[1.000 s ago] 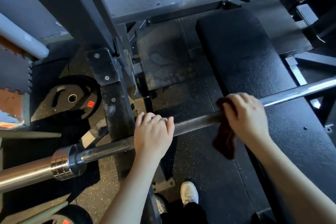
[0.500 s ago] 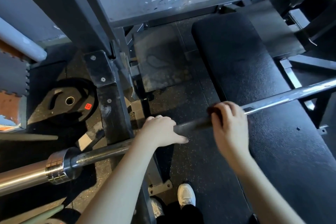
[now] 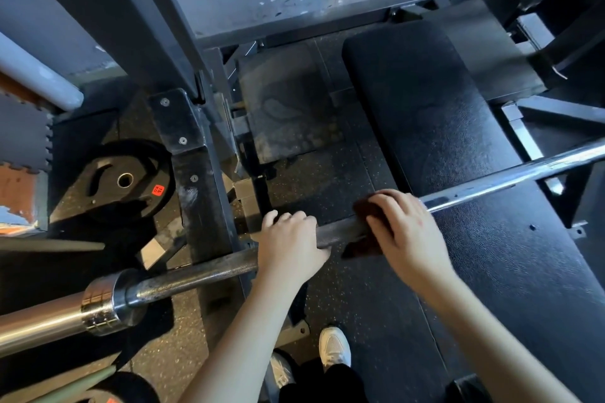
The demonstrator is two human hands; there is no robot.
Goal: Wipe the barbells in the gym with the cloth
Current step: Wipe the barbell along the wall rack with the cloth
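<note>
A steel barbell [image 3: 203, 275] runs from the lower left, where its thick chrome sleeve shows, up to the right edge. My left hand [image 3: 289, 244] grips the knurled shaft near the rack upright. Just to its right, my right hand [image 3: 404, 232] holds a dark brown cloth [image 3: 368, 231] wrapped around the bar, fingers curled over it. Most of the cloth is hidden under that hand; a corner hangs below the bar.
A black padded bench [image 3: 458, 147] lies under the bar on the right. The dark rack upright [image 3: 196, 193] stands left of my left hand. A black weight plate [image 3: 127, 180] with an orange label lies on the floor at left. My white shoe [image 3: 335, 348] shows below.
My right hand has slid the cloth leftwards along the bar from a second ago, closing on my left hand, then stayed near there. The left hand keeps its grip on the shaft.
</note>
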